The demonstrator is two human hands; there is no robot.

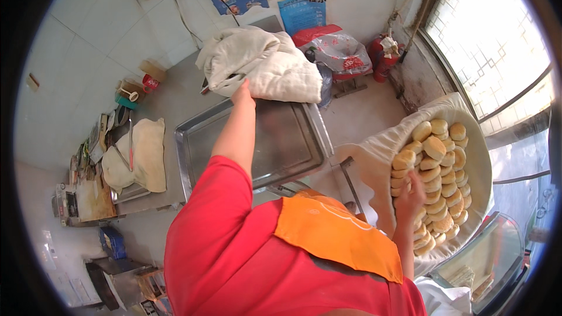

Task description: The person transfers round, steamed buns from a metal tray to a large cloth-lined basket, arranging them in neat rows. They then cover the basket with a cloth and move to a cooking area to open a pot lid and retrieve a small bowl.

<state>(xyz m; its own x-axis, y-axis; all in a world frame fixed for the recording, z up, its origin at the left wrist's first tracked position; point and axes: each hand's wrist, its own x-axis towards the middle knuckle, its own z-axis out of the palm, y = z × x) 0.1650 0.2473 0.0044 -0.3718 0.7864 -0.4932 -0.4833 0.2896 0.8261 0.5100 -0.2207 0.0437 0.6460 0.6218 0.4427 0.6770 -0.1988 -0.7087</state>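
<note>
My left hand [243, 94] is at the front edge of a bunched, off-white quilted cloth [281, 68], its thumb against the fabric and its other fingers mostly hidden. Below that hand, a rectangular metal baking tray [281, 140] lies bare on the worktop. To the right, my right hand [412, 195] reaches over the near side of a cloth-lined round container, fingers curled against the piled round, golden flatbreads [439, 184]. Whether it grips one cannot be seen. Pale lining cloth [476, 149] drapes over the container's rim.
On the worktop [175, 92], metal tongs [131, 149] rest on a pale cloth [151, 153]. A red mug [150, 82] stands by the wall. Plastic bags [338, 52] and a fire extinguisher [384, 68] are at the back. A glass-sided case [487, 254] stands at lower right.
</note>
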